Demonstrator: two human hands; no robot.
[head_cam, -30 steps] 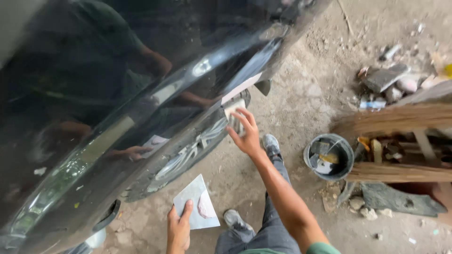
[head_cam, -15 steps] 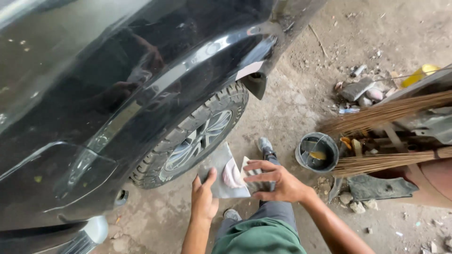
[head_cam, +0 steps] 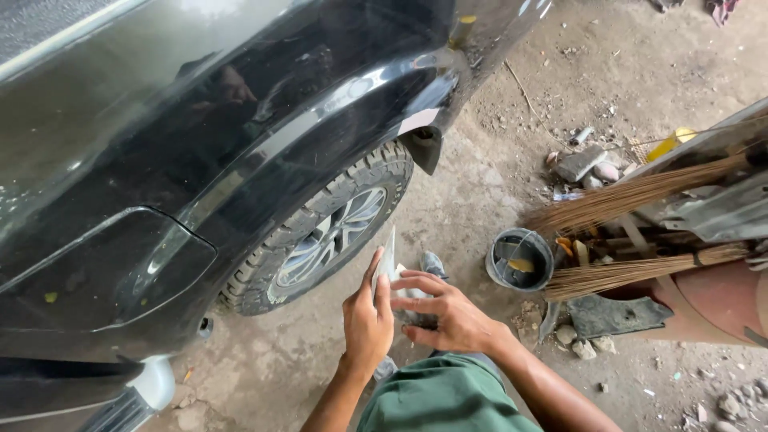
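Note:
My left hand (head_cam: 366, 324) holds a thin grey flat plate (head_cam: 388, 258) almost edge-on, low in the middle of the view. My right hand (head_cam: 444, 310) is beside it, fingers spread toward the plate's face, with a small pale thing (head_cam: 406, 293) under the fingertips; what that is I cannot tell. Both hands hover over the concrete floor in front of a black car's rear wheel (head_cam: 320, 236). The car's glossy black body (head_cam: 200, 144) fills the upper left. My green-clad knee (head_cam: 440, 400) is below the hands.
A small dark bucket (head_cam: 518, 258) stands on the floor to the right of my hands. Straw brooms (head_cam: 632, 200) and metal and wood scrap are piled at the right. Stones and rubble (head_cam: 584, 164) lie further back. A shoe (head_cam: 434, 264) shows near the wheel.
My right hand came down from the car's fender to the plate in my left hand. The plate turned from flat to nearly edge-on. The view shifted toward the wheel.

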